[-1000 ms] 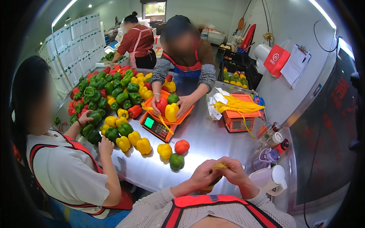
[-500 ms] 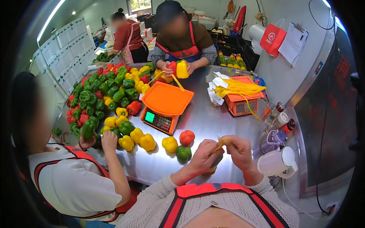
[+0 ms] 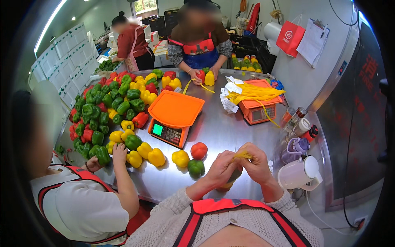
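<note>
In the head view, the left hand (image 3: 220,169) and right hand (image 3: 256,164) are nearly closed, fingertips pinching thin, yellow, gathered netting (image 3: 242,155) above the near side of the shiny steel table (image 3: 230,131). The step in hand seems to be working that gathered end; the next move likely calls for a firm two-handed pinch. A glossy, round green bell pepper (image 3: 196,168) sits left of them.

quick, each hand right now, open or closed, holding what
Left hand: closed, holding the bunched yellow material.
Right hand: closed, pinching the same yellow material.
</note>
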The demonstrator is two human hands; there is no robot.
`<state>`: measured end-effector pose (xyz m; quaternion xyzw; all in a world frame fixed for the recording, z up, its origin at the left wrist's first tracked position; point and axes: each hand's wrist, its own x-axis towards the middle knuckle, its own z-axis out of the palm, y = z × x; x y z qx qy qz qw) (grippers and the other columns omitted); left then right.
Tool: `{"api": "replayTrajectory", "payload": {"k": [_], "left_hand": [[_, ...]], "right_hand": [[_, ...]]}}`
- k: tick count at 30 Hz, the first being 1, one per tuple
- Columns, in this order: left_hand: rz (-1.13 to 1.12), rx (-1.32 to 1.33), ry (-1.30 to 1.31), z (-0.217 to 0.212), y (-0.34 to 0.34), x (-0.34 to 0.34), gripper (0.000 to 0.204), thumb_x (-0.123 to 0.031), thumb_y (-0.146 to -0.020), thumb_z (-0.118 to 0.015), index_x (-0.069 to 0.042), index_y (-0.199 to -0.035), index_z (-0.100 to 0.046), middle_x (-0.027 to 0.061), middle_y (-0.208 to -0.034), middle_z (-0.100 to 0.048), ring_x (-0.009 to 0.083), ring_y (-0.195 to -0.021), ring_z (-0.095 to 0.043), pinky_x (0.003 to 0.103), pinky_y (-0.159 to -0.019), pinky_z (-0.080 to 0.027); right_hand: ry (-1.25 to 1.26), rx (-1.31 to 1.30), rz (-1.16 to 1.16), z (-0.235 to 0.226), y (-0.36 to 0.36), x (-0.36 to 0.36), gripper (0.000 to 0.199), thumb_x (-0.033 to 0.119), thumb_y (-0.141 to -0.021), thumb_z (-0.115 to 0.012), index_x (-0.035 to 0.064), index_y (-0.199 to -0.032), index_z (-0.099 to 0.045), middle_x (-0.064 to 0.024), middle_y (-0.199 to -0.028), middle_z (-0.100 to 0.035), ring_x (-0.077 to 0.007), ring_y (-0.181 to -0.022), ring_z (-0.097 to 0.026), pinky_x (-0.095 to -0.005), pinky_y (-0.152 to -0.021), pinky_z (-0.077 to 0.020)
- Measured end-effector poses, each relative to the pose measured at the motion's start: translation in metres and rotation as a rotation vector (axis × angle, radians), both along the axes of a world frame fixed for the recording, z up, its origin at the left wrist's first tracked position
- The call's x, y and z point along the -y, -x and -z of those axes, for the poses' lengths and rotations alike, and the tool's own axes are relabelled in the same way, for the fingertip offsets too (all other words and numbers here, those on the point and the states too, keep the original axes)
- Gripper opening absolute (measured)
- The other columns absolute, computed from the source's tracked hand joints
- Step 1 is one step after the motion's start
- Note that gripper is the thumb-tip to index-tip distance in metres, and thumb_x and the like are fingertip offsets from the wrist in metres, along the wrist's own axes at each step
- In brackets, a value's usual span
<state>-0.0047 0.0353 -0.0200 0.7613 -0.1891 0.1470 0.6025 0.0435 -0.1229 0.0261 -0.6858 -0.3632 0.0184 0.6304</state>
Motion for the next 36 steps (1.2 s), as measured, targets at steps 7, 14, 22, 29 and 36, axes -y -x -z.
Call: {"api": "replayTrajectory", "payload": {"k": [7, 14, 22, 29, 36], "left_hand": [[-0.115, -0.127, 0.343, 0.013, 0.005, -0.008, 0.022, -0.013, -0.100, -0.050, -0.004, -0.105, -0.070, 0.0044, -0.091, -0.070, 0.0180, -0.086, -0.063, 0.032, -0.085, -0.046], [-0.099, -0.077, 0.580, 0.001, 0.013, -0.006, 0.027, -0.014, -0.106, -0.041, 0.001, -0.113, -0.062, 0.0124, -0.112, -0.070, 0.0179, -0.100, -0.065, 0.030, -0.093, -0.049], [0.130, -0.005, 0.974, -0.008, 0.010, -0.002, 0.027, -0.022, -0.109, -0.036, -0.002, -0.116, -0.053, 0.0233, -0.131, -0.060, 0.0280, -0.111, -0.064, 0.040, -0.102, -0.048], [0.233, 0.016, 0.903, -0.002, -0.001, -0.011, 0.025, -0.025, -0.109, -0.035, -0.007, -0.099, -0.049, 0.0064, -0.082, -0.056, 0.0209, -0.083, -0.060, 0.044, -0.097, -0.050], [-0.025, -0.095, 0.524, -0.004, -0.004, -0.008, 0.026, -0.028, -0.109, -0.037, -0.004, -0.117, -0.046, 0.0014, -0.080, -0.050, 0.0098, -0.066, -0.048, 0.032, -0.076, -0.050]], "right_hand": [[-0.006, 0.051, 0.130, 0.000, 0.003, -0.007, 0.005, -0.001, -0.090, -0.067, -0.0007, -0.094, -0.070, -0.0044, -0.078, -0.059, -0.0111, -0.068, -0.055, -0.0244, -0.060, -0.0436], [-0.268, -0.464, -0.051, 0.026, 0.000, 0.007, 0.008, 0.008, -0.100, -0.058, 0.0048, -0.101, -0.065, -0.0006, -0.081, -0.058, -0.0092, -0.069, -0.053, -0.0238, -0.059, -0.0436], [-0.770, -0.933, -0.304, 0.026, -0.002, -0.003, 0.014, 0.019, -0.105, -0.050, 0.0087, -0.105, -0.059, -0.0094, -0.113, -0.062, -0.0096, -0.072, -0.051, -0.0256, -0.061, -0.0463], [-0.866, -1.089, -0.488, 0.049, -0.023, 0.004, 0.017, 0.024, -0.106, -0.047, 0.0101, -0.108, -0.055, -0.0065, -0.098, -0.060, -0.0089, -0.065, -0.047, -0.0228, -0.057, -0.0438], [-0.181, -0.509, -0.232, 0.018, -0.008, -0.005, 0.028, 0.012, -0.095, -0.063, 0.0076, -0.120, -0.053, -0.0038, -0.082, -0.054, -0.0096, -0.061, -0.046, -0.0240, -0.056, -0.0429]]}}
